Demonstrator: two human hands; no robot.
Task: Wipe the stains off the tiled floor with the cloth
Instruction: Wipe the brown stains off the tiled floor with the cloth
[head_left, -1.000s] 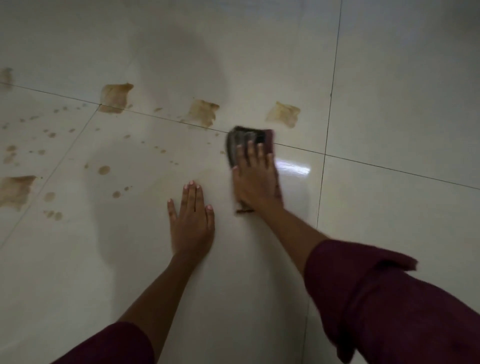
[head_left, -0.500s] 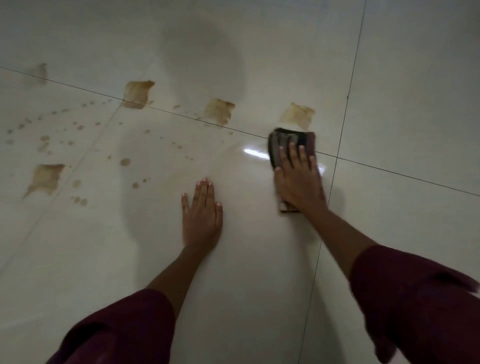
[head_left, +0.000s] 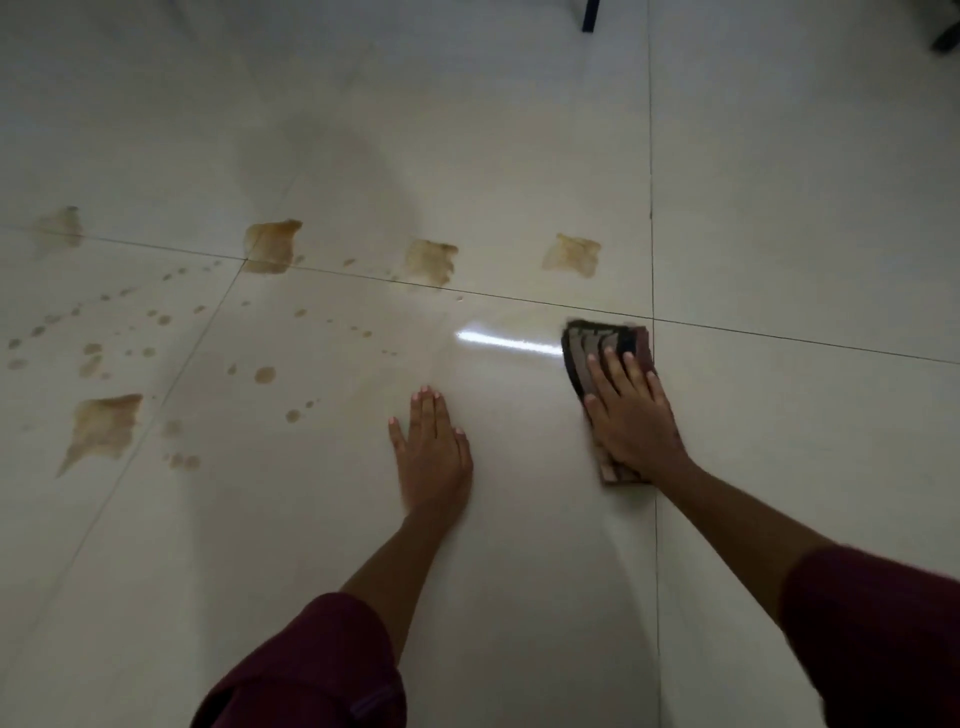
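Note:
My right hand (head_left: 631, 415) presses flat on a dark striped folded cloth (head_left: 597, 345), which lies on the glossy cream tiled floor (head_left: 311, 519) beside the crossing of two grout lines. My left hand (head_left: 432, 447) rests palm down on the bare tile, fingers apart, holding nothing. Brown stains sit beyond: one patch (head_left: 571, 254) just above the cloth, another (head_left: 431, 261) to its left, a third (head_left: 270, 245) further left, and a large smear (head_left: 101, 423) at the left. Small brown drops (head_left: 265, 374) are scattered across the left tiles.
A faint stain (head_left: 61, 224) lies at the far left on the grout line. A dark furniture leg (head_left: 588, 15) stands at the top right, with another dark object (head_left: 946, 37) at the right edge. A bright light reflection (head_left: 506, 340) streaks the tile left of the cloth.
My right hand has slid the cloth to the right, from the middle of the tile to the grout crossing. My left hand stayed planted on the floor.

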